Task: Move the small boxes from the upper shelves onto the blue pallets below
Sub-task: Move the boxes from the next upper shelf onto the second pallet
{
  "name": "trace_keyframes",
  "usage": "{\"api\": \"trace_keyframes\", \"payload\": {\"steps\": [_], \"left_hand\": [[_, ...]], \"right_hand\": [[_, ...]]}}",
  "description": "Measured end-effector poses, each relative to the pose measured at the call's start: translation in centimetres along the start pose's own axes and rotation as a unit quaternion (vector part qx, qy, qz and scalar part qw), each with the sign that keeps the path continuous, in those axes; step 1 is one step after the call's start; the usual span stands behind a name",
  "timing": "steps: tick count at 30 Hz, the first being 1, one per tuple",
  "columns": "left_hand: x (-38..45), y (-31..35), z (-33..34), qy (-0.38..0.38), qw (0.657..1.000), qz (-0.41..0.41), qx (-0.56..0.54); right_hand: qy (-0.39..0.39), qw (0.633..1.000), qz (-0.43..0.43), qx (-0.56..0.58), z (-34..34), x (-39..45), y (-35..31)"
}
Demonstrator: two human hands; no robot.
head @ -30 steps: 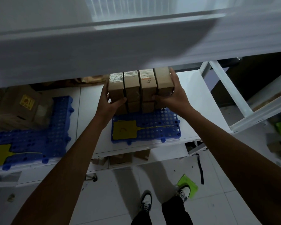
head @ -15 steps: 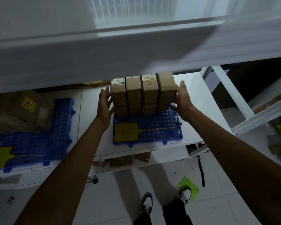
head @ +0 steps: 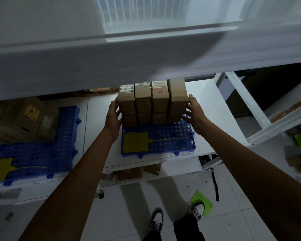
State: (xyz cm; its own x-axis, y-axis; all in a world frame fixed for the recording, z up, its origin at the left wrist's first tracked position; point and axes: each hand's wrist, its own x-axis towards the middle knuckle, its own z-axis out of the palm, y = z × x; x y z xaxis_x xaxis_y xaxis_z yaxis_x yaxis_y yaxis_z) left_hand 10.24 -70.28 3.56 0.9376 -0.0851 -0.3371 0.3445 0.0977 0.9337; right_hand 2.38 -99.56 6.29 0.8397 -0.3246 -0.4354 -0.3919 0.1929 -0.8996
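Note:
Two tiers of several small brown cardboard boxes (head: pixel 152 105) stand side by side at the back of a blue perforated pallet (head: pixel 163 141) on the lower white shelf. My left hand (head: pixel 113 117) lies flat against the stack's left side, fingers straight. At the stack's right side is my right hand (head: pixel 195 113), fingers spread, with only the fingertips near the top corner of the rightmost box. Neither hand is wrapped around a box. The overhanging upper shelf (head: pixel 129 58) hides the back of the stack.
A yellow tag (head: pixel 135 142) lies on the pallet's front left. To the left, a second blue pallet (head: pixel 42 150) carries a large cardboard box (head: pixel 24 119) and another yellow tag (head: pixel 0 168). A white shelf frame (head: pixel 247 105) stands on the right. Below are the floor and my shoes.
The stack came down onto the blue pallet. Both hands let go of their grip on it and opened out, now resting beside its two sides.

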Motion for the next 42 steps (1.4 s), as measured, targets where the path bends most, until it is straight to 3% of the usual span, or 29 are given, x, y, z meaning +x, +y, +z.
{"api": "trace_keyframes", "payload": {"steps": [11,16,20,42], "left_hand": [[-1.3,-1.2,0.4,0.006,1.0,-0.012,0.011],[-0.9,-2.8,-0.9,0.063,0.996,-0.047,0.044],[-2.1,-4.1,-0.7,0.056,0.993,-0.104,0.011],[-2.2,-4.0,-0.5,0.03,0.993,-0.101,0.058]], "right_hand": [[0.033,0.999,0.016,0.01,0.2,-0.6,0.5],[0.144,0.97,-0.019,-0.195,-1.5,0.4,2.5],[0.109,0.966,0.019,-0.232,-1.8,1.2,4.0],[0.064,0.944,-0.031,-0.322,-1.8,0.8,4.4]]}}
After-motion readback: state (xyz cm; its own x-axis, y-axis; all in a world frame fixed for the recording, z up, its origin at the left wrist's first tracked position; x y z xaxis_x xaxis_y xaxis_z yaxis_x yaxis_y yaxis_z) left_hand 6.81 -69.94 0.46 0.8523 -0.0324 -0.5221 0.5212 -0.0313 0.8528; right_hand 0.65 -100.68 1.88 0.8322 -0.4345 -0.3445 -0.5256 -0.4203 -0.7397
